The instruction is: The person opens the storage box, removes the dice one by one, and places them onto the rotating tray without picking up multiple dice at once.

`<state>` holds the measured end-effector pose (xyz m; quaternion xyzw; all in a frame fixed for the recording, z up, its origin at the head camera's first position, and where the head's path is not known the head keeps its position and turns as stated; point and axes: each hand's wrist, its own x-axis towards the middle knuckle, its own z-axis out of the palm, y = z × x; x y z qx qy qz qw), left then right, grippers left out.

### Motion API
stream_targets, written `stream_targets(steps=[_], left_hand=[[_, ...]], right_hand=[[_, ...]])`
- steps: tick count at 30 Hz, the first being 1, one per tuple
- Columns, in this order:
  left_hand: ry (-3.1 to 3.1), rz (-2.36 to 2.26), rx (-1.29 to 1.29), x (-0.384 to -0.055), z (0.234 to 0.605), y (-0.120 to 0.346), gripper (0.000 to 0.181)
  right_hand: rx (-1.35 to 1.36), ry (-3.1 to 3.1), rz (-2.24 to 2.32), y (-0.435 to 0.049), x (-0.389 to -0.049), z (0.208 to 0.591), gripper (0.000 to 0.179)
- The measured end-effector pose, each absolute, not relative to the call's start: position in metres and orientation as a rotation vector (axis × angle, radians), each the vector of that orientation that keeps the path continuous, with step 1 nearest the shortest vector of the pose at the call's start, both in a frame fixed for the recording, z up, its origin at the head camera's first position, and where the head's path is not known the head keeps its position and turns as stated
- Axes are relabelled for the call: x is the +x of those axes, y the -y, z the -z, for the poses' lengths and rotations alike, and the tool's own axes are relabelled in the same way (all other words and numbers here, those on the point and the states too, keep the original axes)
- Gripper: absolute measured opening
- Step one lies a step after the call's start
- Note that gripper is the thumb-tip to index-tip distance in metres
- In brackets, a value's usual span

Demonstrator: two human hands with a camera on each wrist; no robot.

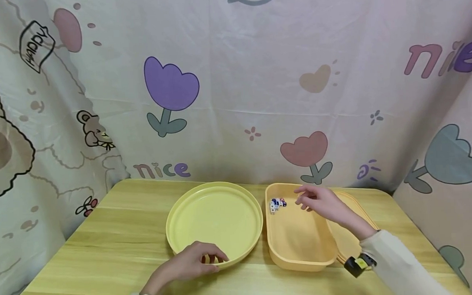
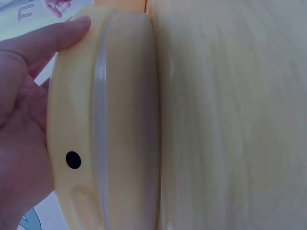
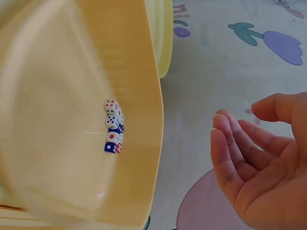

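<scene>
A round yellow tray (image 1: 215, 222) lies on the table. My left hand (image 1: 195, 259) holds its near rim; in the left wrist view the thumb (image 2: 72, 33) presses the outer wall and the fingers are mostly hidden behind it. To the right stands an orange rectangular bin (image 1: 301, 240). Small dice (image 1: 277, 204), white, blue and red, cluster in its far left corner; the right wrist view shows the dice (image 3: 113, 125) bunched close to the wall. Above the bin's far right part hovers my right hand (image 1: 320, 201), fingers loosely bent, holding nothing and apart from the dice.
A flat orange piece like a lid (image 1: 346, 241) lies along the bin's right side, partly hidden by my right forearm. The wooden table (image 1: 95, 243) meets a printed curtain (image 1: 233, 78) at its back, with more curtain at both sides.
</scene>
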<state>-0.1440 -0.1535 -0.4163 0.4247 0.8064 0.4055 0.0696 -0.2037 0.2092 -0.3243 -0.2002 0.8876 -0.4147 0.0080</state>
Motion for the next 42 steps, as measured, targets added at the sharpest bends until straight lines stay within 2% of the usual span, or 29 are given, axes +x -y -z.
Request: stream_targets(steps=[8, 19, 24, 35, 42], left_hand=[[-2.423, -1.217, 1.292, -0.143, 0.417, 0.155, 0.018], [-2.411, -1.213, 1.304, -0.144, 0.415, 0.152, 0.018], [-2.414, -1.215, 1.274, -0.143, 0.414, 0.152, 0.018], [-2.408, -1.228, 1.247, -0.143, 0.413, 0.153, 0.018], [-2.419, -1.220, 1.272, -0.144, 0.413, 0.152, 0.019]], right_hand=[[-0.695, -2.802, 1.228, -0.189, -0.228, 0.324, 0.025], [-0.618, -2.794, 1.265, -0.179, -0.252, 0.335, 0.032], [-0.676, -2.762, 1.239, -0.177, -0.260, 0.337, 0.028], [-0.662, -2.688, 1.249, -0.175, -0.283, 0.369, 0.021], [-0.690, -2.683, 1.151, -0.175, -0.286, 0.389, 0.016]])
